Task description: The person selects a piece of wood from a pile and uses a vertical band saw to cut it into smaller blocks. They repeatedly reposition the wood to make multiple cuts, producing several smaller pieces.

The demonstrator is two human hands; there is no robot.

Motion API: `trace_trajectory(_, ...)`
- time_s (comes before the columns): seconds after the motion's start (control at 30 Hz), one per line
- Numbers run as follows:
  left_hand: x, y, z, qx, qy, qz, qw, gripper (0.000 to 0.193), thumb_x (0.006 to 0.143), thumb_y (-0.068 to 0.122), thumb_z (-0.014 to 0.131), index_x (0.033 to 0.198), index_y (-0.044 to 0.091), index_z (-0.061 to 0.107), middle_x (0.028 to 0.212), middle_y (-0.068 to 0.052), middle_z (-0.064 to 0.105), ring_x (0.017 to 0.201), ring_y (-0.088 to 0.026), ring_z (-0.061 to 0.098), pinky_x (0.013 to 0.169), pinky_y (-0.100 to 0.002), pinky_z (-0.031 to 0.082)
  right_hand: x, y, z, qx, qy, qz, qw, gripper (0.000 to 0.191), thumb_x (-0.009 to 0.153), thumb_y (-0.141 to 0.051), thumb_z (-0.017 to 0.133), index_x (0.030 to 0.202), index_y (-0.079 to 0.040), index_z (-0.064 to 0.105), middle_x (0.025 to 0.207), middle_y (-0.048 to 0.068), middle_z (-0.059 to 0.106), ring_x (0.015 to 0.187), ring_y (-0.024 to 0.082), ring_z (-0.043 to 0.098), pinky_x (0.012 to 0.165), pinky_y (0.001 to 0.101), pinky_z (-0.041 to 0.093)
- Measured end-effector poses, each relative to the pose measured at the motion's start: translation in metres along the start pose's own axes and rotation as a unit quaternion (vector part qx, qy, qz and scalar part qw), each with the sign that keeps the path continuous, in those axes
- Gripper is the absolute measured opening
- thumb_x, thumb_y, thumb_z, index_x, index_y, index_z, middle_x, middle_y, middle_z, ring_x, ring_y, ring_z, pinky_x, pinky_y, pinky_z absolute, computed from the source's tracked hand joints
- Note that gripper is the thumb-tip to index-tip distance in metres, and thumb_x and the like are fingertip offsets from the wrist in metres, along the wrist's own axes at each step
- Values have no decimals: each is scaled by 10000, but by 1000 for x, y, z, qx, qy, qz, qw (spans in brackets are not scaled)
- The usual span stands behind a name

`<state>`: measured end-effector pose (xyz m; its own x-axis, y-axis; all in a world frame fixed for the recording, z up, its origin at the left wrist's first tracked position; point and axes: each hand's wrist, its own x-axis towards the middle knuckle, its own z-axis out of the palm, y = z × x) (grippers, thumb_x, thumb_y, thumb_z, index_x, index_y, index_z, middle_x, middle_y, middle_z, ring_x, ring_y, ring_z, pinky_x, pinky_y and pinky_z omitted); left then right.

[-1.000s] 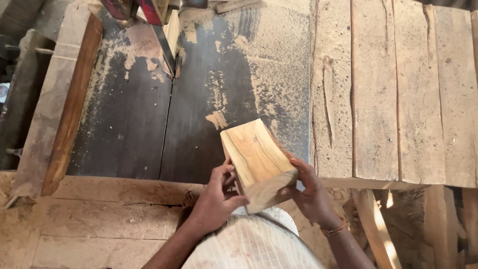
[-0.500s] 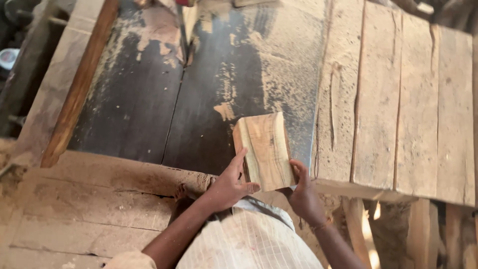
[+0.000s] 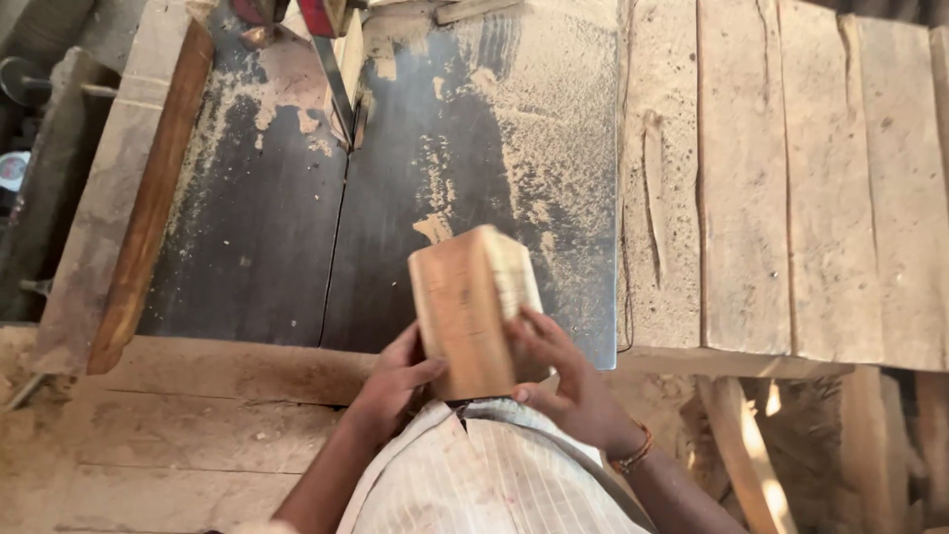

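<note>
- A pale tan rectangular block of sawn wood [image 3: 473,309] is held up on edge above the near rim of the table, tilted slightly, one broad face turned toward the camera.
- The left hand [image 3: 390,381] grasps the block at its lower left edge, thumb lying across the front face and fingers wrapped behind.
- The right hand [image 3: 563,386] clasps the lower right side, fingers [image 3: 539,341] spread over the rough sawn side face; a thin orange thread band [image 3: 633,457] sits on that wrist.
- Below the block lies the dark metal saw table [image 3: 267,247], split by a thin slot and dusted with pale sawdust [image 3: 563,148], thickest toward its right half.
- A narrow upright saw blade [image 3: 334,84] stands at the far end of the slot, well apart from the block.
- A long brown wooden fence rail [image 3: 153,198] runs along the table's left side.
- Weathered pale wooden planks [image 3: 820,178] adjoin the table on the right.
- No containers show anywhere in view.
- A white striped shirt [image 3: 484,475] fills the bottom centre.
</note>
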<state>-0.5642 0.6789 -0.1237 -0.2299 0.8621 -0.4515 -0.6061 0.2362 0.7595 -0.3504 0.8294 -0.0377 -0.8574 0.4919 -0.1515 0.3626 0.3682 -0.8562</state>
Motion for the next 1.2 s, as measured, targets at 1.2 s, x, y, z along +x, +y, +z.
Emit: trace_trajectory(1.2,-26,90,-12,92,-44,302,948,786,1079,651,431,1546,21,380,1591,-182,445,1463,-323,454,1242,-449,390,26,-19,37,216,-22,-56,975,741,861,44,767,1471,-55,357,1645,224,218,1553,302,238,1271,451,260)
